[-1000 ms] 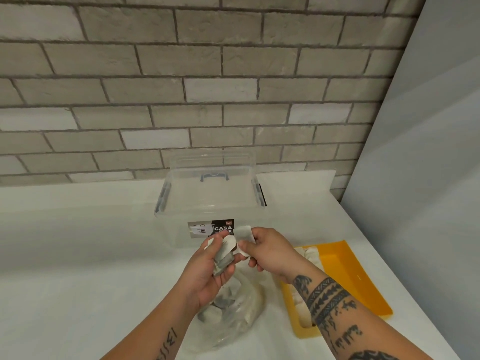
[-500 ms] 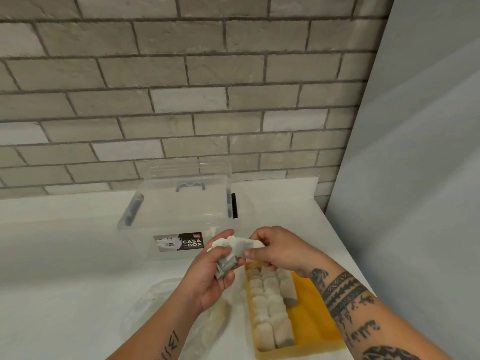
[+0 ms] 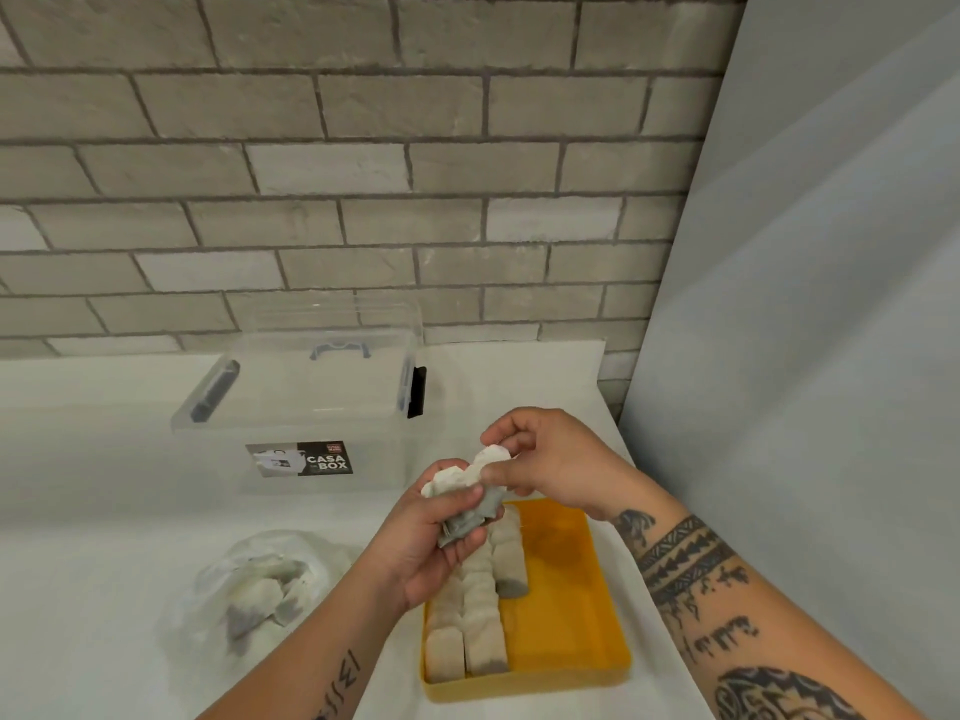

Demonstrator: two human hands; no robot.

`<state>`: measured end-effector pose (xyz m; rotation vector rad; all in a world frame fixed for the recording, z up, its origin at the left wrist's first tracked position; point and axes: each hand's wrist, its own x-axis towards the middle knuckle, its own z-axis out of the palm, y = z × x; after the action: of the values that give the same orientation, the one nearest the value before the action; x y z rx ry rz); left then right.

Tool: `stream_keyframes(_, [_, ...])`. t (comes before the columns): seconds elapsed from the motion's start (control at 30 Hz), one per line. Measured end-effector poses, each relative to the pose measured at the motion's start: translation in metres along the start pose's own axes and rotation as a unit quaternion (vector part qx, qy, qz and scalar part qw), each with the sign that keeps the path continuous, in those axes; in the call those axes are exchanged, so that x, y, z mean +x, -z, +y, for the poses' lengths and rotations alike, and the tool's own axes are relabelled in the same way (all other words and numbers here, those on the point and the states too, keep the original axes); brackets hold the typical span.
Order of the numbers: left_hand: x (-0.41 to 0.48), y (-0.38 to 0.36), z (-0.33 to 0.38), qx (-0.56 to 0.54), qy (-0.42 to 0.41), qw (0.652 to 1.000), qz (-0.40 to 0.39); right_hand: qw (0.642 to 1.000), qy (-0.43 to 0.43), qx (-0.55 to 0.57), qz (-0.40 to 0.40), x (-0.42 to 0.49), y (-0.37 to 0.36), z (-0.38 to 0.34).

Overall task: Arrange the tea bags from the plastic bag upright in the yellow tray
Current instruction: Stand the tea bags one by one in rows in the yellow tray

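A person's left hand (image 3: 434, 543) curls around a small bundle of tea bags (image 3: 464, 504), holding it just above the far end of the yellow tray (image 3: 566, 605). The right hand (image 3: 553, 459) pinches the top bag between thumb and fingers, probably to peel one free for standing in the tray. Rows of upright bags (image 3: 480, 610) already fill the tray's left side, packed close so they prop each other; the right half is bare. The plastic bag (image 3: 260, 589), with more tea bags inside, lies left of the tray within easy reach. All of it rests on a white counter (image 3: 104, 511) with a clear storage box (image 3: 291, 407) behind, a grey brick wall (image 3: 363, 174) beyond, and a plain grey panel (image 3: 805, 304) on the right
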<state>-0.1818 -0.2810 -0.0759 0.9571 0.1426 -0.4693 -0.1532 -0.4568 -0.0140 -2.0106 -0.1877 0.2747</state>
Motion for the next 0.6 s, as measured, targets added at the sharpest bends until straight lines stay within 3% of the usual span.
stream_keyframes(0.13, [-0.001, -0.005, -0.003, -0.034, -0.048, 0.997, 0.04, 0.995, -0.009, 0.067, 0.07, -0.013, -0.018, 0.02])
stream_keyframes(0.27, [-0.005, -0.006, -0.004, -0.013, -0.06, 0.997, 0.042, 0.99, 0.007, 0.047, 0.131, -0.017, -0.038, 0.03])
stream_keyframes(0.43, [-0.009, 0.008, -0.008, -0.038, -0.043, 0.997, 0.046, 0.989, 0.007, 0.037, 0.144, -0.017, -0.033, 0.035])
stream_keyframes(0.6, [-0.001, 0.024, -0.016, -0.023, -0.084, 0.99, 0.11, 0.984, -0.046, 0.012, 0.171, -0.024, -0.023, 0.053])
